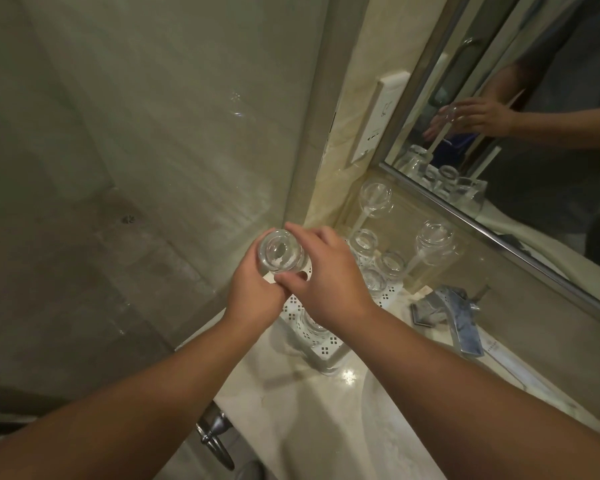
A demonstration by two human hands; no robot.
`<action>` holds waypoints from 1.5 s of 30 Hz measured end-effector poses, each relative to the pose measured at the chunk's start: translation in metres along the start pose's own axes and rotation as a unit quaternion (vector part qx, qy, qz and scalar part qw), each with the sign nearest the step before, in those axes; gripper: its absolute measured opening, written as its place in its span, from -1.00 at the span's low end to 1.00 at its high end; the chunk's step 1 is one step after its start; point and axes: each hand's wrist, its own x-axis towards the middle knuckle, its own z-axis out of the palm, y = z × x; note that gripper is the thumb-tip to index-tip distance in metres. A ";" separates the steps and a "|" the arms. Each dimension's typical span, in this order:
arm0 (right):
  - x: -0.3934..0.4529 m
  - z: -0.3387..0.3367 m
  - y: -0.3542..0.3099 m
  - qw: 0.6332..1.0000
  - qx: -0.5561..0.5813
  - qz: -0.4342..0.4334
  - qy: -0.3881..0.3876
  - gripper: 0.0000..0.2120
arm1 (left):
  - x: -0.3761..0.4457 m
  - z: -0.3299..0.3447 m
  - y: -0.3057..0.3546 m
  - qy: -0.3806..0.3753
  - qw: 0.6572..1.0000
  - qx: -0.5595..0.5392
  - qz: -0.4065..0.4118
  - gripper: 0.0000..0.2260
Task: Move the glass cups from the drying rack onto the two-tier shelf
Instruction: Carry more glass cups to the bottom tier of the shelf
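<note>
Overhead, marble counter (291, 403) (wet-looking) meets mirror (534, 133) and glass wall (136, 133).

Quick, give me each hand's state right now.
Left hand: holds the glass cup from below, fingers wrapped round it.
Right hand: also on the same cup, thumb and fingers curled against its side.

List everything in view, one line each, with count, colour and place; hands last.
held glass cup: one, clear, upside down above the shelf's left end
glass cups on rack pegs: at least five, clear, upside down, behind the hands
two-tier shelf: one, white, perforated, on the counter
tap: one, chrome, right of the shelf
mirror: one, on the wall, upper right
left hand: grips the held cup from below
right hand: fingers around the held cup
</note>
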 end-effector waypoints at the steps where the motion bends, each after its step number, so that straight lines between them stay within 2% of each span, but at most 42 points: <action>1: -0.001 -0.004 -0.002 1.000 0.002 -0.004 0.007 -0.32 | 0.000 0.000 0.003 -0.002 1.000 0.001 0.011 -0.32; 10: -0.025 -0.036 -0.017 0.996 0.036 -0.014 0.077 -0.33 | -0.010 0.001 0.033 -0.022 0.994 0.007 0.103 -0.29; 14: -0.039 -0.048 -0.024 0.995 0.041 -0.014 0.092 -0.34 | -0.022 0.005 0.043 -0.033 0.985 0.027 0.165 -0.33; 16: -0.043 -0.053 -0.031 0.996 0.027 -0.014 0.089 -0.30 | -0.027 0.009 0.047 -0.055 0.985 -0.065 0.147 -0.43; 18: -0.046 -0.058 -0.038 0.997 -0.001 -0.015 0.075 -0.24 | -0.033 0.014 0.056 -0.069 0.976 -0.190 0.079 -0.65; 19: -0.047 -0.061 -0.041 0.997 -0.024 -0.020 0.069 -0.24 | -0.036 0.015 0.061 -0.075 0.972 -0.214 0.055 -0.71; 23: -0.052 -0.069 -0.048 0.988 -0.126 -0.052 0.078 -0.36 | -0.044 0.017 0.063 -0.103 0.962 -0.246 0.063 -0.72; 25: -0.055 -0.070 -0.049 0.984 -0.149 -0.055 0.084 -0.38 | -0.046 0.015 0.063 -0.085 0.982 -0.133 0.107 -0.67; 26: -0.056 -0.070 -0.049 0.983 -0.154 -0.054 0.088 -0.39 | -0.047 0.008 0.060 -0.052 0.982 -0.019 0.181 -0.58; 28: -0.058 -0.071 -0.050 0.983 -0.146 -0.051 0.100 -0.41 | -0.047 0.004 0.051 -0.022 0.952 0.158 0.263 -0.32; 30: -0.060 -0.072 -0.049 0.984 -0.127 -0.049 0.115 -0.42 | -0.049 0.002 0.046 -0.027 0.954 0.162 0.250 -0.15; 32: -0.063 -0.074 -0.049 0.985 -0.100 -0.044 0.131 -0.44 | -0.056 0.001 0.045 -0.037 0.963 0.118 0.240 -0.05; 34: -0.066 -0.075 -0.048 0.986 -0.067 -0.040 0.147 -0.44 | -0.066 0.004 0.045 -0.010 0.983 0.013 0.180 -0.13; 35: -0.067 -0.075 -0.047 0.986 -0.054 -0.040 0.155 -0.44 | -0.071 0.007 0.050 0.007 0.989 -0.083 0.121 -0.24; 36: -0.068 -0.076 -0.047 0.985 -0.042 -0.042 0.163 -0.44 | -0.075 0.009 0.056 0.011 0.981 -0.187 0.045 -0.35; 38: -0.071 -0.076 -0.047 0.983 -0.024 -0.047 0.176 -0.44 | -0.080 0.012 0.068 -0.035 0.937 -0.329 -0.113 -0.46; 39: -0.072 -0.075 -0.048 0.982 -0.018 -0.052 0.182 -0.44 | -0.081 0.012 0.074 -0.074 0.918 -0.351 -0.171 -0.48; 41: -0.073 -0.074 -0.048 0.979 -0.014 -0.063 0.195 -0.46 | -0.082 0.014 0.086 -0.164 0.895 -0.342 -0.235 -0.40; 45: -0.076 -0.073 -0.048 0.975 -0.027 -0.076 0.208 -0.47 | -0.081 0.016 0.102 -0.271 0.849 -0.366 -0.267 -0.19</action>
